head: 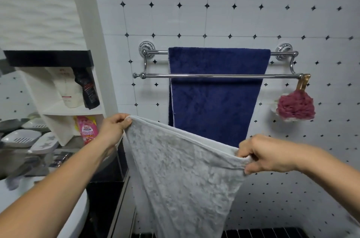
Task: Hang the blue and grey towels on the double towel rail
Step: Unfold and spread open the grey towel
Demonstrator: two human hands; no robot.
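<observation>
Both hands, left hand (115, 127) and right hand (266, 154), pinch the fluffy grey towel (183, 169) by its top corners, below the double towel rail (214, 76).

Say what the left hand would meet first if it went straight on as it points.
Probably the chrome front bar of the double rail, by the dark blue towel's left edge. The left hand, pinching the pale grey towel, points up-right; depth unclear.
</observation>
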